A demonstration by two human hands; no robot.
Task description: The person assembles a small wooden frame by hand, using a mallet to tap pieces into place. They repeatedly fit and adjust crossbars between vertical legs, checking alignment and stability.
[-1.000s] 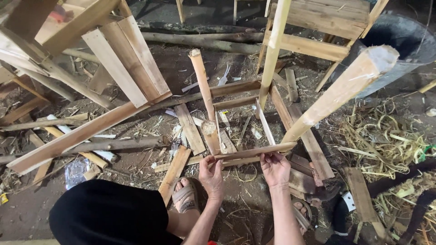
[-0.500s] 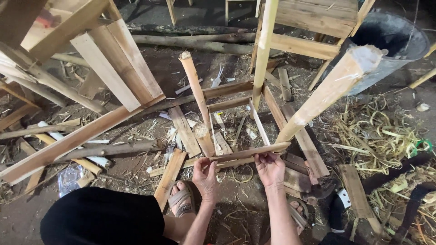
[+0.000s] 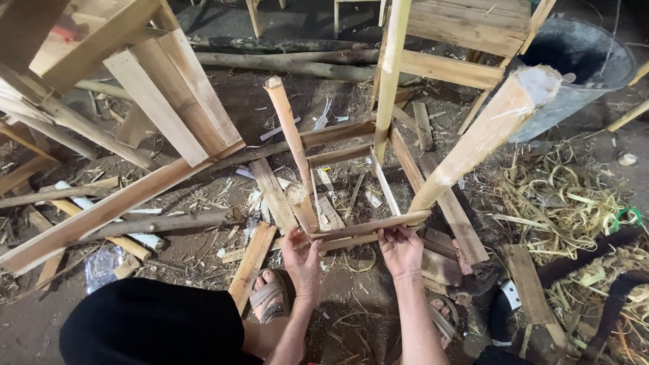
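- Left hand (image 3: 302,260): fingers clamped on left end of thin wooden rail (image 3: 368,226), thumb on top.
- Right hand (image 3: 400,249): fingers closed over the same rail, nearer its right end.
- Thin wooden rail: horizontal, low in the middle of the view, above the dirt floor (image 3: 338,318); right end touching the foot of a thick round leg (image 3: 483,138); second slimmer slat just beneath.
- Thick round leg: tilted up and right, pale cut end at top.
- Upright pale post (image 3: 390,74): standing behind the rail, joined to the wooden frame (image 3: 466,27) at upper right.
- Short round leg (image 3: 292,145): leaning, lower end close to the left hand.
- Long plank (image 3: 115,206): slanting from lower left toward centre.
- Sandalled foot (image 3: 269,297): on the floor, just left of the left forearm.
- Dark metal tub (image 3: 574,67): upper right, behind the thick leg.
- Wood shavings (image 3: 561,203): heaped at right, near the tub.
- Offcuts and sticks: scattered across the floor.
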